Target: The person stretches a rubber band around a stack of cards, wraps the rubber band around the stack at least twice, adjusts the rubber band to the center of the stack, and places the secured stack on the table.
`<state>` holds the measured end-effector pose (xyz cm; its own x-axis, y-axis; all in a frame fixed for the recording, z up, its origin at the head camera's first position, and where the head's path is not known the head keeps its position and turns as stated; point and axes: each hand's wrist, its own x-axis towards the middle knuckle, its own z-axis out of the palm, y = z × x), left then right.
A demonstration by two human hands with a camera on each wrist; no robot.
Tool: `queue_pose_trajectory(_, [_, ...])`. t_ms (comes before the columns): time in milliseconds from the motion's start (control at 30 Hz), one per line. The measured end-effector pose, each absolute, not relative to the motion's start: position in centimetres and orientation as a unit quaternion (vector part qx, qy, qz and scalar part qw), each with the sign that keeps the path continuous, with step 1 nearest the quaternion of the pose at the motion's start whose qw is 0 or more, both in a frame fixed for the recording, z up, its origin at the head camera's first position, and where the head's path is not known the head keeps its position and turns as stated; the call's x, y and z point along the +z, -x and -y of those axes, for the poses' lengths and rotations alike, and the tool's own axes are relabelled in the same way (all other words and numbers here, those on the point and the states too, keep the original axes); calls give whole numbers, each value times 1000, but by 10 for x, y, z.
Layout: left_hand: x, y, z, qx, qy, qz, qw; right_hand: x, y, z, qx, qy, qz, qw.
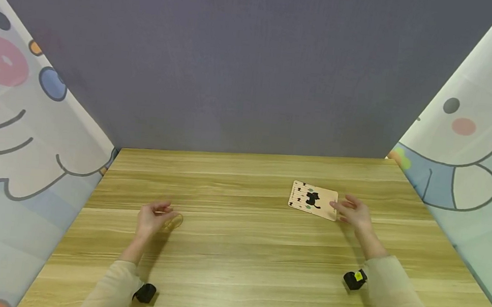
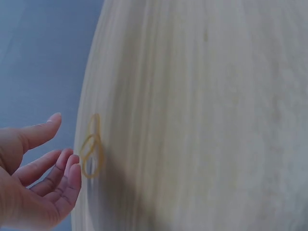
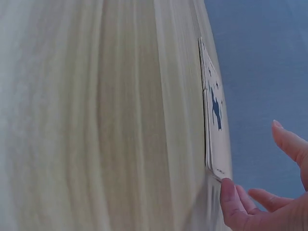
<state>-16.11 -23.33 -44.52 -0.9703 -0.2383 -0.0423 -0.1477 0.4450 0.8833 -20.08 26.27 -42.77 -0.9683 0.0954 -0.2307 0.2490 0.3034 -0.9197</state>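
A flat cream card-like item [image 1: 325,200] with a black cat figure lies on the table, right of centre. At its right end is my right hand [image 1: 353,213], thumb and fingers parted; in the right wrist view a fingertip of this hand [image 3: 269,192] meets the corner of the cat item [image 3: 219,144]. Thin yellow bands [image 1: 175,222] lie on the left side of the table. Beside them my left hand [image 1: 151,219] hovers; the left wrist view has its fingers loosely bent and apart from the thumb, the hand [image 2: 38,178] close to the looped bands [image 2: 92,159].
The wood-grain table [image 1: 227,250] ends at a grey panel [image 1: 254,65] behind. Cartoon-printed sheets [image 1: 0,159] flank it left and right. Black devices [image 1: 145,293] sit at both wrists, the right one [image 1: 354,280] with a yellow mark.
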Motion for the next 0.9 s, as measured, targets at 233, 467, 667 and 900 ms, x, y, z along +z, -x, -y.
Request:
queue_pose_trajectory(233, [-454, 161, 236, -508, -122, 853, 17, -438, 209, -267, -590, -143, -791, 73])
queue_pose_trajectory(467, [-459, 163, 234, -499, -139, 855, 22, -442, 214, -266, -572, -162, -801, 76])
queue_pose_trajectory(667, [-463, 164, 232, -464, -137, 874, 44, -448, 220, -263, -541, -172, -820, 65])
queue_pose_trajectory(900, [-464, 163, 231, -436, -139, 888, 47, -455, 225, -257, -500, -187, -845, 34])
